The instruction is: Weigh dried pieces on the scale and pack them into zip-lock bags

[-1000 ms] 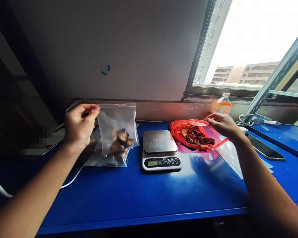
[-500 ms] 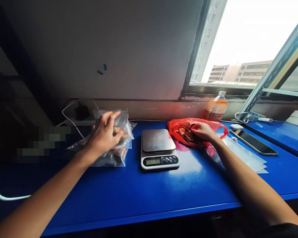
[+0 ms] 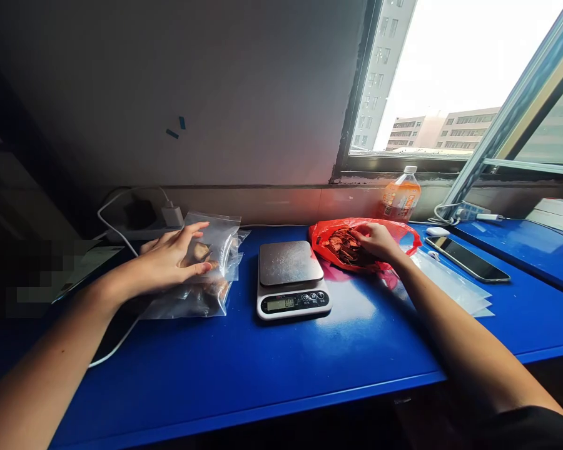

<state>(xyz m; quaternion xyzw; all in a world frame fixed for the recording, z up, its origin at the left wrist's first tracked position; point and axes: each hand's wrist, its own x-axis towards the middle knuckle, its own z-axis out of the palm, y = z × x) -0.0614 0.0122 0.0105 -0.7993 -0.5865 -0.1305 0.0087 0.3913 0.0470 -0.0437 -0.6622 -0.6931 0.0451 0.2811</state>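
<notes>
My left hand (image 3: 166, 255) is open, its fingers spread over clear zip bags (image 3: 223, 250) that hold brown, lumpy dried pieces (image 3: 201, 251). Its thumb lies against the top bag. On the right, my right hand (image 3: 380, 242) reaches into an open red plastic bag (image 3: 319, 231) full of reddish-brown dried slices (image 3: 342, 242). Its fingers are closed together at the slices, with the lower ones partly hidden. Between the hands stands a kitchen scale (image 3: 293, 300), its bare metal plate (image 3: 291, 262) above a display that appears to read 0.0.
Flat clear bags (image 3: 455, 284) and a phone (image 3: 469, 258) lie right of the red bag, near a white earbud case (image 3: 437, 232). An orange drink bottle (image 3: 401, 195) stands behind. A charger (image 3: 171, 215) with a white cable sits at the back left of the blue table (image 3: 244, 375).
My left hand has shifted left and lower over the clear bags, uncovering more of them. My right hand stays in the red bag. The whole view has shifted slightly.
</notes>
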